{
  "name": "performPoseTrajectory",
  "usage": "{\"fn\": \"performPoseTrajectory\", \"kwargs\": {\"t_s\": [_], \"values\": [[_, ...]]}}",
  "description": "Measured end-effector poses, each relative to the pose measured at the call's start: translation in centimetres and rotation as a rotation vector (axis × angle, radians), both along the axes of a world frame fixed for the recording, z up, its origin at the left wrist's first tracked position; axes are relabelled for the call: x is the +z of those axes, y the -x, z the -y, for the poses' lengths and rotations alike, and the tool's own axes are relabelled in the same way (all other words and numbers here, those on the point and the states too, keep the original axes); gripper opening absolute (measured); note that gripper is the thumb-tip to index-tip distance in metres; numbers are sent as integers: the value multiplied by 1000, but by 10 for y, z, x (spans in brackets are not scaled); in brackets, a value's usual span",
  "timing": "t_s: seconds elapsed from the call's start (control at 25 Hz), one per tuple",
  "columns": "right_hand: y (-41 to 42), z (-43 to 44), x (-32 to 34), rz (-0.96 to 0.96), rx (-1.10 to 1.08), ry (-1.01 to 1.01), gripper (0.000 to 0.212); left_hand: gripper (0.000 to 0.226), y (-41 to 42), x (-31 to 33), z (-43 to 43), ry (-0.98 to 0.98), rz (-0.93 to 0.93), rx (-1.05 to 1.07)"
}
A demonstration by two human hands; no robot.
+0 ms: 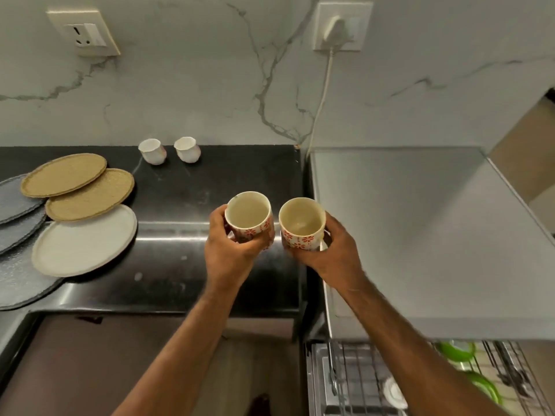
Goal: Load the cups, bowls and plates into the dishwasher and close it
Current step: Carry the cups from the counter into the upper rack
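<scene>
My left hand [228, 250] grips a white cup with red flowers [248, 214], upright, above the black counter [192, 187]. My right hand [333, 250] grips a second cup of the same pattern [301, 222] right beside it. Two small white cups [152, 151] [186, 149] stand at the back by the wall. At the left lie two tan plates [63, 175] [90, 194], a white plate [85, 240] and grey plates [15, 199], overlapping. The dishwasher's wire rack [360, 382] shows at the bottom right, pulled out, with green bowls [483, 388] in it.
The grey top of the dishwasher [405, 235] fills the right side. A white cord [322, 97] runs from a wall plug [338, 31] down behind the counter. A second socket [85, 33] sits on the marble wall at the left.
</scene>
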State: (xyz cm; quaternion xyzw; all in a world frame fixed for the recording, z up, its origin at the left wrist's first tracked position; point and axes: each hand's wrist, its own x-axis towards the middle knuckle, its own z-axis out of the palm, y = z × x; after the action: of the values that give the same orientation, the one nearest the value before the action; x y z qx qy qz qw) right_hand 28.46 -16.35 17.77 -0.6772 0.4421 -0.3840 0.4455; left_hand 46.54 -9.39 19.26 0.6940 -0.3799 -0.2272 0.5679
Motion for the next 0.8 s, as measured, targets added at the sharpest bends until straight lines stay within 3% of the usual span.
{"fn": "performPoseTrajectory", "kwargs": {"t_s": [0.4, 0.8], "values": [[201, -104, -49, 55, -235, -164, 79, 87, 191, -39, -60, -27, -51, -301], [290, -209, -140, -39, -288, -305, 69, 89, 249, -109, -129, -147, 71, -499]]}}
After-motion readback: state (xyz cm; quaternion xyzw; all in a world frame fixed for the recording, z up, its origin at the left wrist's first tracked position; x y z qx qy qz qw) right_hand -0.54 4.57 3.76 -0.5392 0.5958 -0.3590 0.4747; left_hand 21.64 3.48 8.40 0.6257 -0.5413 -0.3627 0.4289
